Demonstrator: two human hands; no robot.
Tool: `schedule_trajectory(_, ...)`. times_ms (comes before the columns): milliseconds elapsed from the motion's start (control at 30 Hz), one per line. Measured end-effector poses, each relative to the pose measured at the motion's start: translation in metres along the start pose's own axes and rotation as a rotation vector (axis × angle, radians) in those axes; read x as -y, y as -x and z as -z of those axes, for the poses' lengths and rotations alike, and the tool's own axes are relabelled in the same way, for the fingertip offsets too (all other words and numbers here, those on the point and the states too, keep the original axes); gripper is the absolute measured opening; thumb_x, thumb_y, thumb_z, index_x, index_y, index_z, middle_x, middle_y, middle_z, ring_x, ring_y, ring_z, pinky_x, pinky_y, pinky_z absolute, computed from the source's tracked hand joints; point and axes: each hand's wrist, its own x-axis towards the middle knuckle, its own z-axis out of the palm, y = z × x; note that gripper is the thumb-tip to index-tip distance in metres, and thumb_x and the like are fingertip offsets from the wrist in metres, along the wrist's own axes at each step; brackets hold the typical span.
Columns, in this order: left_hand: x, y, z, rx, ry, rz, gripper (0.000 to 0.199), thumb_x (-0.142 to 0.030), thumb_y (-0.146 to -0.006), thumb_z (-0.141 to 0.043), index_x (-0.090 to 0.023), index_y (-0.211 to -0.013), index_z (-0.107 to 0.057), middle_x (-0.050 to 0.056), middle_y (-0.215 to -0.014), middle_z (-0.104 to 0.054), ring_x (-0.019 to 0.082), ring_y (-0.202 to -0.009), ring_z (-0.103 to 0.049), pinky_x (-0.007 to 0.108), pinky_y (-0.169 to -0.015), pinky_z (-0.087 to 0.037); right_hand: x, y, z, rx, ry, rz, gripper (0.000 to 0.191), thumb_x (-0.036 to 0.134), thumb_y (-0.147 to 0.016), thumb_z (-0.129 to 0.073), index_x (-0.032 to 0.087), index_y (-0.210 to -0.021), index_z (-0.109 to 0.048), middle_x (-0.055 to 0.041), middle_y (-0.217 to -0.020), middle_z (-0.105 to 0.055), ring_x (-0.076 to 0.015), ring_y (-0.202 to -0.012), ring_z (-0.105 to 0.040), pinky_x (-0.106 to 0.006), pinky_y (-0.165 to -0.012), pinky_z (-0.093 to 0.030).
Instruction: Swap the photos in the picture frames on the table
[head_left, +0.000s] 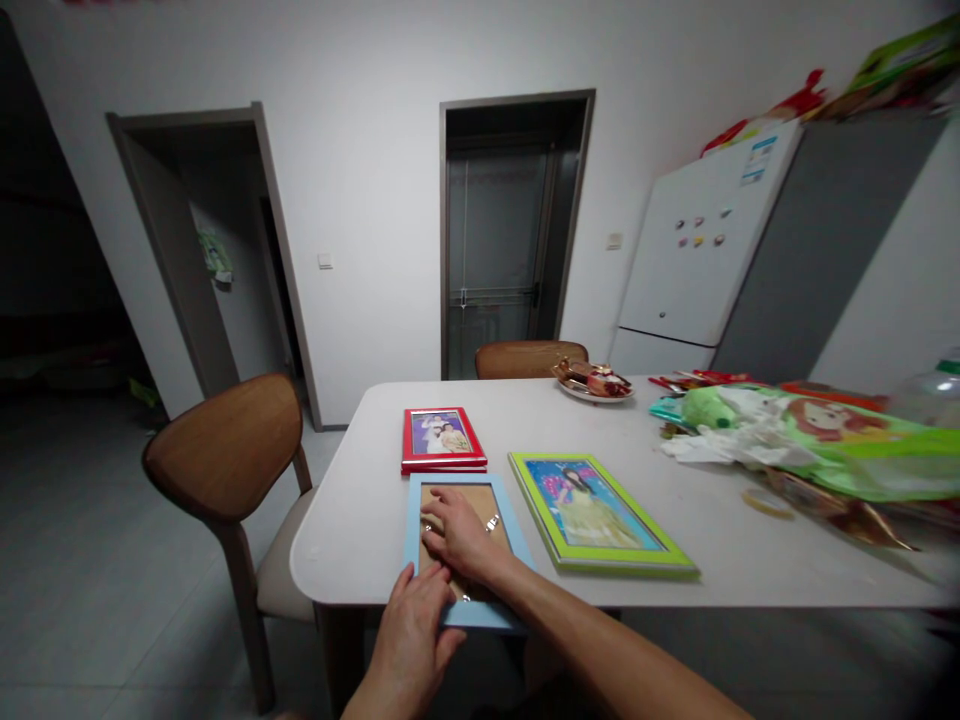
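Okay, the blue frame lies back-up at the table's near edge, my right hand loosely spread on its brown backing with nothing visibly gripped, my left hand half-open at the near-left corner, hold unclear. Pressing hard on that near side could tip it; the green frame crowds its right, the red frames its far edge.

Light-blue picture frame, face down, brown backing and silvery clips upward, at the near edge of the table.
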Motion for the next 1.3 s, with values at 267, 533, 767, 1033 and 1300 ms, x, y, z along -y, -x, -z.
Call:
schedule_trajectory(267, 0.002, 0.001, 0.003, -0.015, 0.039, 0.022, 0.041, -0.006, -0.062, -0.055, -0.017, -0.102, -0.053, 0.01, -0.11, -0.058, 0.023, -0.107, -0.049, 0.05, -0.096, -0.029, -0.009, 0.035, 0.055, 0.319, -0.101, 0.114, 0.023, 0.017, -0.065, -0.055, 0.022, -0.085, -0.065, -0.0039, -0.106, -0.053, -0.0175, -0.101, -0.046, -0.029, -0.088, -0.034)
schedule_trajectory(533, 0.003, 0.004, -0.002, -0.038, 0.03, 0.003, 0.048, -0.005, -0.06, -0.056, -0.02, -0.106, -0.05, 0.009, -0.113, -0.056, 0.023, -0.107, -0.049, 0.051, -0.095, -0.03, 0.0, 0.047, 0.045, 0.28, -0.021, 0.111, 0.013, 0.03, -0.067, -0.06, 0.024, -0.075, -0.067, -0.0042, -0.106, -0.054, -0.0196, -0.1, -0.044, -0.034, -0.087, -0.032)
schedule_trajectory(767, 0.005, 0.004, -0.005, -0.066, 0.048, 0.005, 0.048, -0.004, -0.059, -0.056, -0.018, -0.104, -0.05, 0.01, -0.113, -0.056, 0.024, -0.107, -0.049, 0.052, -0.095, -0.03, -0.004, 0.054, 0.046, 0.071, 0.082, -0.105, 0.031, 0.031, -0.064, -0.06, 0.019, -0.092, -0.061, -0.0091, -0.105, -0.052, -0.0204, -0.097, -0.046, -0.03, -0.083, -0.035)
schedule_trajectory(1033, 0.001, 0.002, 0.008, -0.064, 0.263, 0.123, 0.032, -0.01, -0.063, -0.056, -0.02, -0.093, -0.053, 0.01, -0.12, -0.05, 0.023, -0.112, -0.043, 0.046, -0.097, -0.029, -0.003, 0.047, 0.047, 0.086, 0.125, -0.195, 0.038, 0.025, -0.062, -0.055, 0.019, -0.1, -0.058, -0.0074, -0.092, -0.058, -0.0191, -0.087, -0.052, -0.026, -0.074, -0.038)
schedule_trajectory(1300, 0.013, -0.025, 0.012, -0.28, 0.84, 0.335, 0.037, -0.022, -0.068, -0.052, -0.016, -0.103, -0.04, 0.01, -0.105, -0.057, 0.021, -0.098, -0.054, 0.037, -0.084, -0.043, 0.016, 0.031, 0.069, -0.008, 0.147, -0.172, 0.031, 0.023, -0.06, -0.056, 0.019, -0.09, -0.062, -0.0066, -0.087, -0.057, -0.0191, -0.085, -0.051, -0.026, -0.075, -0.038)
